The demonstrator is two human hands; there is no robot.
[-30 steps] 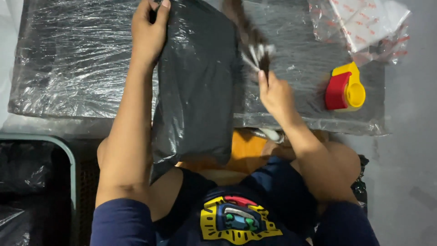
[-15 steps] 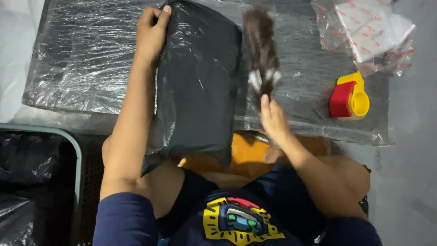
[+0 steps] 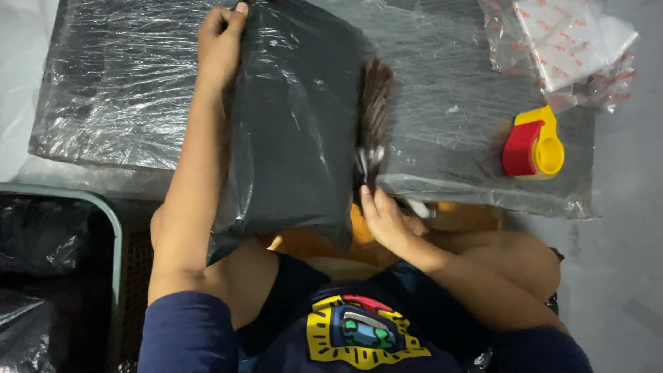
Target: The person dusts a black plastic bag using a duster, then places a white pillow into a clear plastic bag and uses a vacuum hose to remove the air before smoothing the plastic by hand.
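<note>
The left hand (image 3: pixel 219 43) reaches far out and grips the top corner of a big black bag (image 3: pixel 293 124). Its fingers are curled tight around the edge. The bag is a flat packet in shiny clear wrap. It lies on the tabletop (image 3: pixel 117 90), which is also covered in crinkly plastic film. The bag's long side runs away from the person, from the lap up to the far edge. Its near end hangs a little over the tabletop's edge, above the knees.

The right hand (image 3: pixel 387 222) sits just beside the bag's right side, low down. Its fingers are closed around the handle of a small brush (image 3: pixel 375 114). The brush has dark, fluffy bristles. It points away from the person, almost straight up in the picture, and its bristles touch the right edge of the bag.

I think the brushing work is in the middle. The bag is held flat and the brush is on its right edge. The bag's wrap looks smooth, but I cannot tell how much of it is brushed.

A red and yellow tape holder (image 3: pixel 532 144) sits well apart on the right. A white packet with red marks (image 3: pixel 573 38) lies in the far right corner. A bin with black bags (image 3: pixel 55 242) stands at the left.
</note>
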